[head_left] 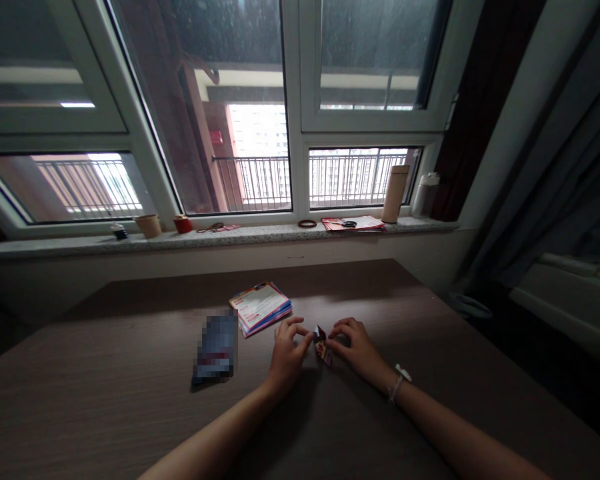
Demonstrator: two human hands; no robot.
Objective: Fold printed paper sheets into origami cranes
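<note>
A small folded piece of printed paper (322, 348), dark with yellow and pink patches, stands on the brown table between my two hands. My left hand (289, 350) pinches its left upper edge between thumb and forefinger. From the other side, my right hand (353, 343) grips its right edge with thumb and forefinger. The other fingers of both hands are curled above the tabletop. Just beyond my left hand lies a stack of printed sheets (263, 307) with red and blue borders. To its left is a dark blue-grey object (216, 348), blurred out by pixels.
The brown table (130, 373) reaches to the wall under the window. Along the stone sill (265, 233) stand a paper cup (149, 225), a red container (183, 224), a ring-shaped bracelet (307, 224), papers with scissors (349, 223), a tan bottle (395, 193) and a white bottle (426, 195).
</note>
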